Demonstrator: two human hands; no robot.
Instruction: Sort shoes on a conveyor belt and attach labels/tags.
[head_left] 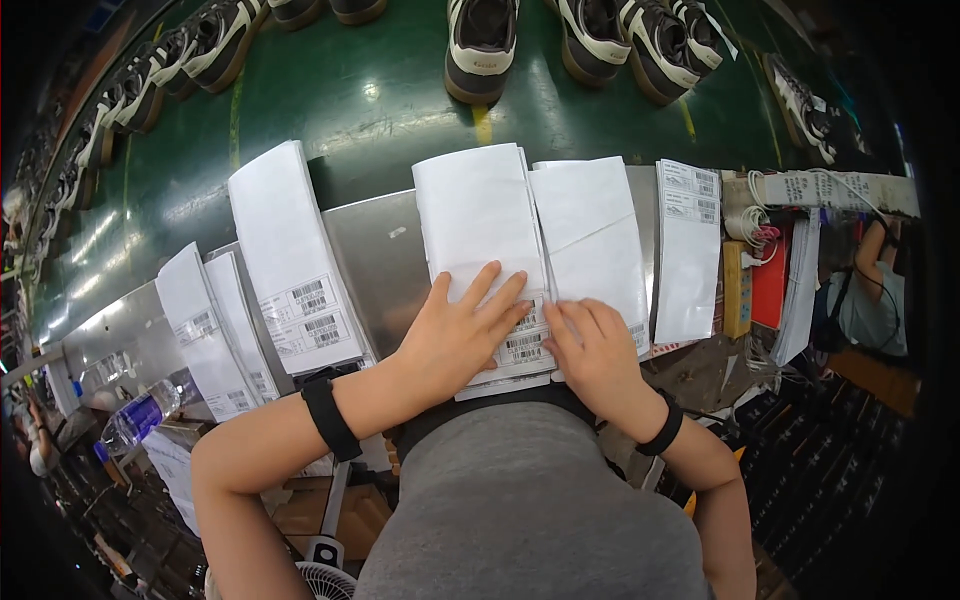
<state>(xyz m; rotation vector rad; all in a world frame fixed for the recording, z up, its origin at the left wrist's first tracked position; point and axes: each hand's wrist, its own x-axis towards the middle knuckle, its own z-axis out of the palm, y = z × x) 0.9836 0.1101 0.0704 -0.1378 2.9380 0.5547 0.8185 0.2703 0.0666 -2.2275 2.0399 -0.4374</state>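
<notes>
Closest to me is my own grey shirt (530, 500), with both forearms coming up past it, each wearing a black wristband (330, 418). My left hand (460, 335) lies flat with the fingers spread apart, palm down on the lower end of a white folded paper stack with barcode labels (480, 225). My right hand (595, 350) rests just beside it, fingers loosely together and bent, the fingertips (560, 318) pressing on the barcode labels at the stack's near edge; it grips nothing that I can see. The stack sits in front of me on a grey metal worktable (380, 260), running lengthwise away from me.

Touching its right side is a second white paper pile with a diagonal fold line (595, 235), and further right a narrow white label sheet (688, 250). To my left lie a long tilted white paper bundle with barcodes (290, 260) and, lower, two smaller white bundles (205, 320). A clear plastic water bottle with a blue label (140, 415) lies at the far left edge, below the table.

Beyond the table runs a glossy dark green conveyor surface (370, 100), carrying a row of dark brown sneakers with cream stripes and soles (482, 45). At the right edge another person in a light top (880, 295) is at work.
</notes>
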